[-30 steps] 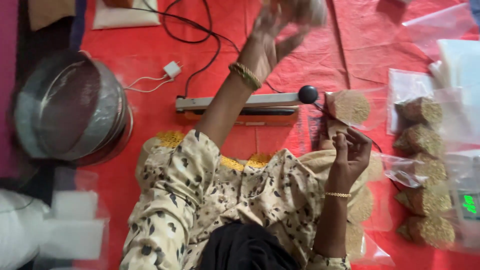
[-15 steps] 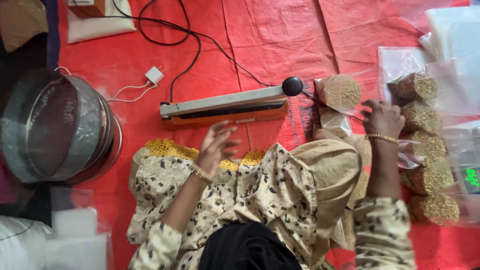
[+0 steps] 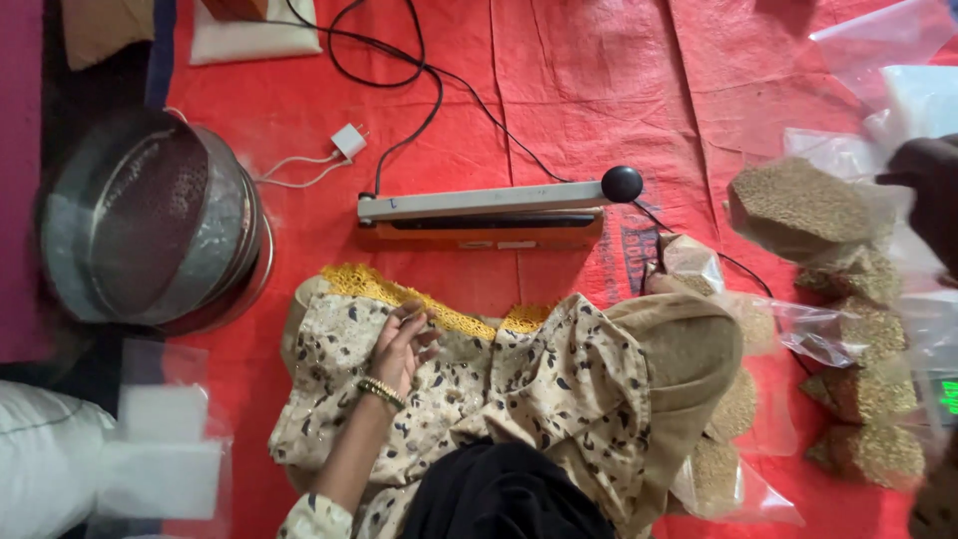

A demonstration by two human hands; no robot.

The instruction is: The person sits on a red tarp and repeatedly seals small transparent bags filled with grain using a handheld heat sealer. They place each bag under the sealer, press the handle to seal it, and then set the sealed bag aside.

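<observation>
left hand (image 3: 401,344) rests loose on the patterned cloth (image 3: 479,389) in the lap, right hand (image 3: 923,195) grasping a grain-filled bag (image 3: 798,208) at right frame, beside the heat sealer (image 3: 489,210); sealing step seems underway.

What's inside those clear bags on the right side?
The clear bags hold small brownish-tan grains, packed full. One bag is lifted above the pile, blurred. What lies under the pile is mostly hidden; only the red mat shows around it.
</observation>
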